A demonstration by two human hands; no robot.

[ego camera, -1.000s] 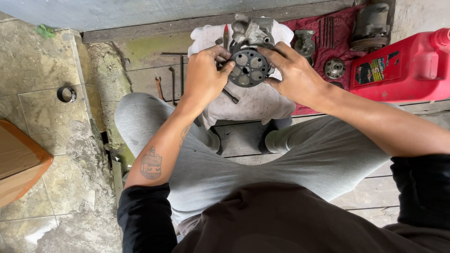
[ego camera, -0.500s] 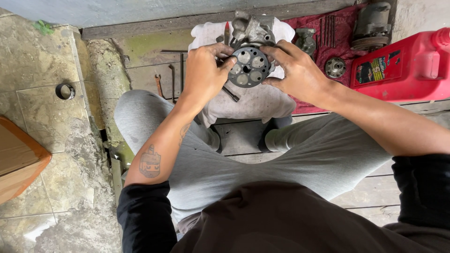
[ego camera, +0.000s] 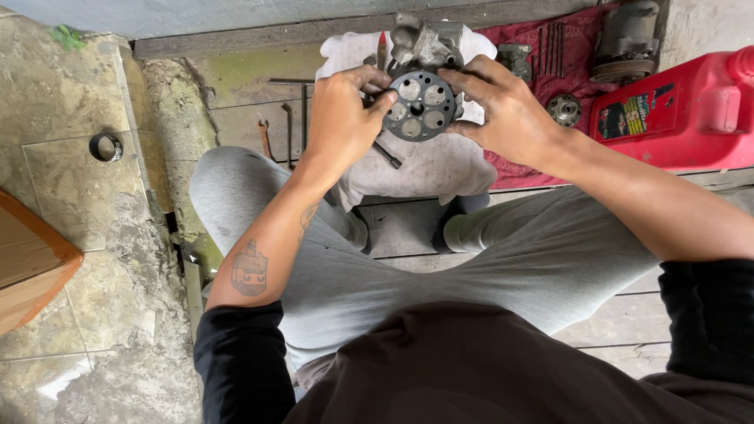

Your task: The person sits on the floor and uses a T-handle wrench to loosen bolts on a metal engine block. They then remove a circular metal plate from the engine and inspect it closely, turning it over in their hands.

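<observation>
A dark round metal plate with circular holes [ego camera: 422, 105] is gripped at its rim by the left hand [ego camera: 342, 126] at nine o'clock and the right hand [ego camera: 506, 114] at three o'clock, above a white cloth [ego camera: 428, 169]; it could slip, judging by the fingertip-only hold.

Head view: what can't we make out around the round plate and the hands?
- Round metal plate: its left and right edges are covered by the fingers of the left hand and right hand.
- Grey metal part behind the plate: its lower half is hidden by the plate.
- Red can: cut off by the right edge.
- Rod on the white cloth: its upper end is under the left hand.
</observation>
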